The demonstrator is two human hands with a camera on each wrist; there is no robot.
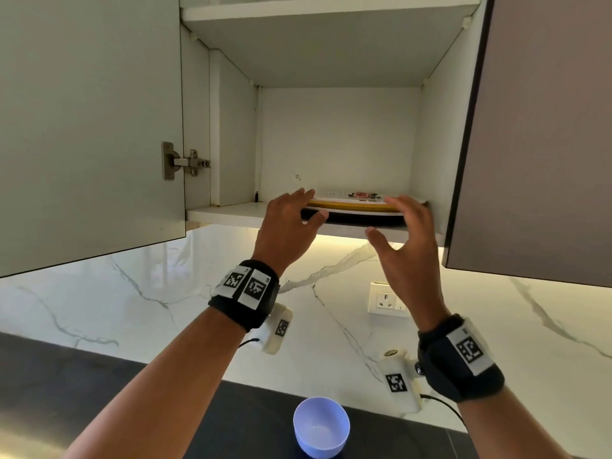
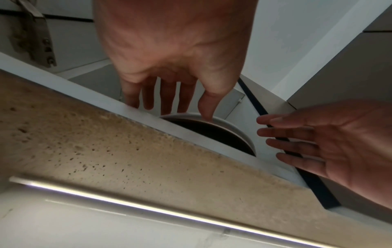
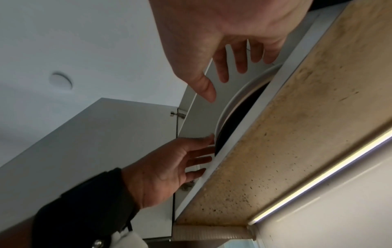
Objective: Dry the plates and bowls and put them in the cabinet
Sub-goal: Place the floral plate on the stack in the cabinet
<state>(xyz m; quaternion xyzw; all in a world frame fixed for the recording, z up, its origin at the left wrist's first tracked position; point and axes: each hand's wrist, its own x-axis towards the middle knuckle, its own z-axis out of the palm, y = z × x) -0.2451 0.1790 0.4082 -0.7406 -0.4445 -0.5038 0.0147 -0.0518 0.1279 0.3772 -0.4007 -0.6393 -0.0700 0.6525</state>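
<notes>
A stack of plates (image 1: 359, 207) lies on the cabinet's lower shelf (image 1: 228, 212): a black plate at the bottom, a yellow one above it, and a white plate with a rose pattern on top. My left hand (image 1: 314, 204) is at the stack's left edge with its fingers straight, and its thumb touches the white rim (image 2: 233, 127). My right hand (image 1: 384, 215) hovers open just off the stack's right edge, fingers spread and holding nothing. A pale blue bowl (image 1: 321, 425) stands upright on the dark counter below.
The left cabinet door (image 1: 89, 127) and the right door (image 1: 536, 127) both hang open beside my arms. An upper shelf (image 1: 331, 14) sits above. A wall socket (image 1: 385, 301) is on the marble backsplash. A light strip (image 2: 148, 209) runs under the cabinet.
</notes>
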